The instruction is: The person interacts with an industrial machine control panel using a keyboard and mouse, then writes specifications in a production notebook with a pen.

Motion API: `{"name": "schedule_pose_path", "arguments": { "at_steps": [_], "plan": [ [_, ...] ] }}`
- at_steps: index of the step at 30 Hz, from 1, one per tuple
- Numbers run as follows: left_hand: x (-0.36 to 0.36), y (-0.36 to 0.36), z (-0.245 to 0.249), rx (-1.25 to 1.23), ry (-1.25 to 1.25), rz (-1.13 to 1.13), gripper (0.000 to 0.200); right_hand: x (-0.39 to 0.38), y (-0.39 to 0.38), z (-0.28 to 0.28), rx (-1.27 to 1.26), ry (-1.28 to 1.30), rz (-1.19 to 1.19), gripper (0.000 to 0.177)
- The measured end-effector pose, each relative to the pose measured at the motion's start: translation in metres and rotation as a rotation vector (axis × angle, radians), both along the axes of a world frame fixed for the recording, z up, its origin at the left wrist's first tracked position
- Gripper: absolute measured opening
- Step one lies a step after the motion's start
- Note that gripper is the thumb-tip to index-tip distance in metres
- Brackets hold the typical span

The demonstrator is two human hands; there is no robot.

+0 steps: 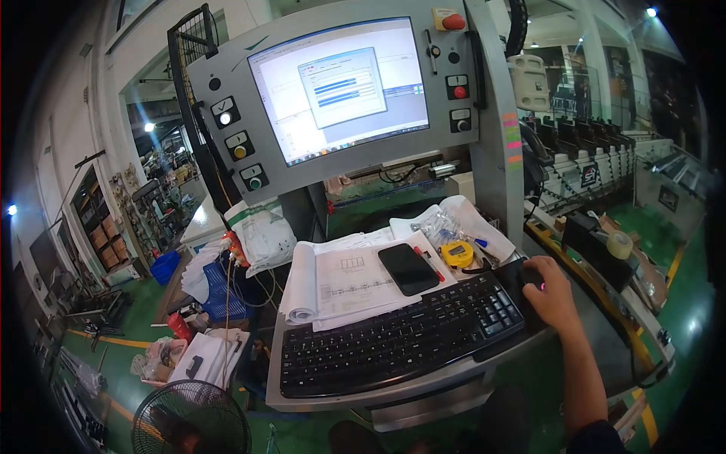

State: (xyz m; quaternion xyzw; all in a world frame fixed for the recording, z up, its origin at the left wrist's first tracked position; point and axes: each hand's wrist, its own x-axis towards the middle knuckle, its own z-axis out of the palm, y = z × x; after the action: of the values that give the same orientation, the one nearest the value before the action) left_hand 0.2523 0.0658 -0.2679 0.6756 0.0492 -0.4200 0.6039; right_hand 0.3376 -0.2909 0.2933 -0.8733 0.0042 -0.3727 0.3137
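My right hand (550,293) rests over a black computer mouse (532,275) at the right end of the shelf, its fingers curled round it. Just left of the mouse lies a black keyboard (401,337). Behind the keyboard are printed drawings (352,276), with a black phone (409,268) on them and a red pen (429,263) beside it. A yellow tape measure (457,254) sits between the pen and the mouse. Above, a lit monitor (340,87) shows a window with blue bars. My left hand is out of the picture.
Buttons and a red emergency stop (454,22) flank the monitor. A white bag (265,234) hangs left of the papers. Lower left are a fan (191,420), a blue basket (227,291) and a red bottle (179,326). A tape roll (619,244) and machine parts stand right.
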Motion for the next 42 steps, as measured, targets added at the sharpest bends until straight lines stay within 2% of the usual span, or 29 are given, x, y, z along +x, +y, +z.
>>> {"name": "schedule_pose_path", "arguments": {
  "at_steps": [3, 6, 9, 10, 14, 18, 21, 24, 27, 29, 33, 36, 39, 42],
  "plan": [
    [-0.001, -0.006, -0.009, 0.000, 0.043, -0.001, 0.050, 0.000, 0.000, -0.001, -0.009, -0.004, -0.003, 0.042],
    [-0.003, -0.001, -0.002, 0.121, -0.173, -0.095, 0.047, -0.002, 0.003, 0.004, 0.027, 0.028, 0.004, 0.042],
    [0.004, 0.004, -0.017, 0.013, -0.580, -0.282, 0.046, -0.001, 0.002, 0.003, 0.024, 0.028, 0.001, 0.043],
    [0.006, 0.003, -0.023, 0.037, -0.371, -0.170, 0.046, -0.001, 0.001, 0.001, 0.013, 0.020, -0.002, 0.043],
    [0.006, 0.000, -0.012, -0.048, -0.117, -0.107, 0.046, -0.001, 0.001, 0.002, 0.025, 0.024, 0.010, 0.043],
    [0.005, 0.000, -0.012, 0.113, -0.282, -0.221, 0.048, -0.002, 0.003, 0.003, 0.016, 0.031, 0.013, 0.043],
    [-0.002, -0.006, -0.006, 0.168, -0.150, -0.094, 0.051, -0.004, 0.006, 0.007, 0.015, 0.063, 0.019, 0.043],
    [0.000, -0.003, -0.008, 0.126, -0.220, -0.096, 0.052, -0.006, 0.008, 0.010, 0.016, 0.077, 0.040, 0.043],
    [-0.003, 0.000, -0.008, -0.008, -0.048, 0.017, 0.054, -0.005, 0.006, 0.008, 0.013, 0.080, 0.051, 0.043],
    [-0.002, -0.001, -0.006, 0.015, -0.012, -0.012, 0.057, -0.004, 0.006, 0.008, 0.012, 0.080, 0.050, 0.044],
    [0.003, -0.008, -0.009, 0.142, -0.148, -0.109, 0.063, -0.004, 0.006, 0.007, -0.002, 0.079, 0.045, 0.044],
    [0.001, -0.007, -0.020, 0.146, -0.239, -0.037, 0.060, -0.004, 0.006, 0.008, -0.004, 0.082, 0.044, 0.043],
    [0.007, -0.006, -0.024, 0.040, 0.018, -0.034, 0.058, -0.004, 0.006, 0.008, 0.004, 0.085, 0.049, 0.043],
    [0.001, -0.004, -0.015, 0.027, -0.053, -0.080, 0.055, -0.005, 0.007, 0.008, 0.022, 0.087, 0.059, 0.043]
  ]
}}
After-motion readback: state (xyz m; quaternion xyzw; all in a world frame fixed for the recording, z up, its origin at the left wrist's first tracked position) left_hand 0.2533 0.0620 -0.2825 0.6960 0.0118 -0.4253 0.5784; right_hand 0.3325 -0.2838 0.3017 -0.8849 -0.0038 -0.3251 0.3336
